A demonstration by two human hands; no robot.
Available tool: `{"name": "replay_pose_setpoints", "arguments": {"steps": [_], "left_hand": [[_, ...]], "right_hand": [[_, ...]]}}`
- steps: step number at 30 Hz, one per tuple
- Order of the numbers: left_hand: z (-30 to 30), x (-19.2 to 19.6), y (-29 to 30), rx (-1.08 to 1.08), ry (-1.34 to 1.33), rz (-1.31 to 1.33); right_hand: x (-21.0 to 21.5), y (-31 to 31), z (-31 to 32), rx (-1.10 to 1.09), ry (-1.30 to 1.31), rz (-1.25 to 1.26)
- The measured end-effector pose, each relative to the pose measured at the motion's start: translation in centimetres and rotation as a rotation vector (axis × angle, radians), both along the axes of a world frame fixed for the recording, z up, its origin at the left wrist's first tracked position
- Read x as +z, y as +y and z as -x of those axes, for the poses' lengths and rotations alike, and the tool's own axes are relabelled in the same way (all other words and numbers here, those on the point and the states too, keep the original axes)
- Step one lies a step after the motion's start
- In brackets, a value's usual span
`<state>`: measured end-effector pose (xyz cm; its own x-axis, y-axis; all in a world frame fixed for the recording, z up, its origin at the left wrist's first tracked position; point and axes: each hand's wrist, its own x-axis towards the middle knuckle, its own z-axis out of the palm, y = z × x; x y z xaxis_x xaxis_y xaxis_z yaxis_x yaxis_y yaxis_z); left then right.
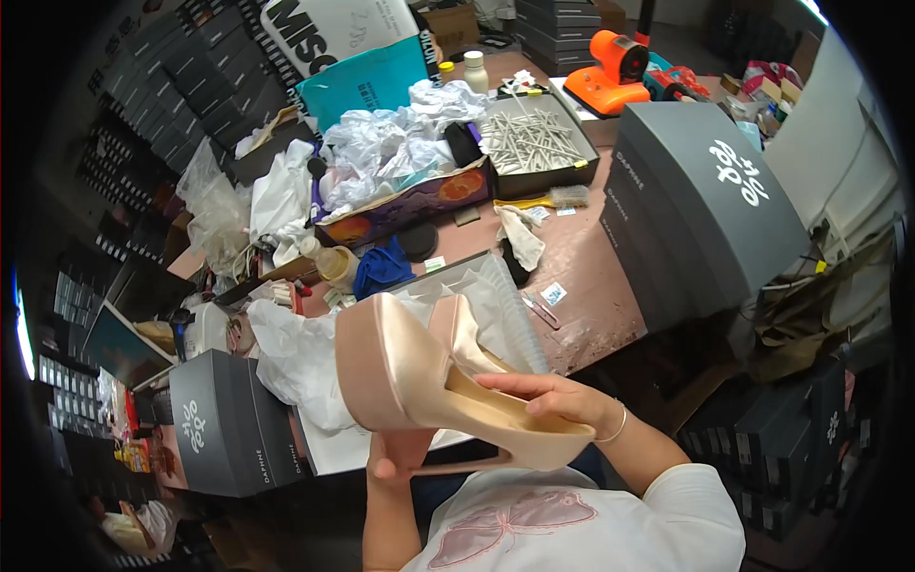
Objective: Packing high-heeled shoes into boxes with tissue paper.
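Note:
A champagne satin high-heeled platform shoe (pixel 410 372) is tilted in front of me, its toe to the left. My left hand (pixel 389 456) is closed on it from below, near the sole and the slim heel, with most fingers hidden. At the open back part, my right hand (pixel 562 398) grips the shoe's edge, fingers bent over the side. A matching second shoe (pixel 454 329) shows partly behind the first; I cannot tell what supports it. Beneath them is an open shoe box (pixel 334 456) with white tissue paper (pixel 291 357).
Stacked grey shoe boxes (pixel 710 205) stand at the right, and another grey box (pixel 224 424) at the left. Farther back are a tray of white sticks (pixel 534 138), a purple carton (pixel 419 208) of crumpled paper, a brush (pixel 567 196) and an orange device (pixel 610 81).

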<state>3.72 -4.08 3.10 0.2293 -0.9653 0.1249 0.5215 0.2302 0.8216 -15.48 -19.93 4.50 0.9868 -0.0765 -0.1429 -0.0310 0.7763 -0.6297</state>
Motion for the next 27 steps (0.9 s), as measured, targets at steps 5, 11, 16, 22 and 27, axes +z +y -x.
{"name": "replay_pose_setpoints", "arguments": {"steps": [5,11,16,22,27], "left_hand": [[2.7,-1.8,-3.0,-0.016,0.265,0.023],[1.8,-3.0,-1.7,0.314,0.529,-0.171],[1.3,-2.5,-0.3,0.382,0.595,-0.120],[0.7,-3.8,2.3,0.283,0.682,0.076],[0.3,-5.8,4.1,0.148,0.742,0.252]], "right_hand": [[-1.8,-0.7,-1.3,0.032,0.135,0.315],[-12.9,-9.3,0.4,-0.643,0.538,1.530],[-21.2,-10.8,-0.5,-0.489,0.629,1.834],[-25.8,-13.6,1.8,-0.803,0.722,1.653],[-11.7,-4.6,3.5,-0.780,0.335,0.540]]}}
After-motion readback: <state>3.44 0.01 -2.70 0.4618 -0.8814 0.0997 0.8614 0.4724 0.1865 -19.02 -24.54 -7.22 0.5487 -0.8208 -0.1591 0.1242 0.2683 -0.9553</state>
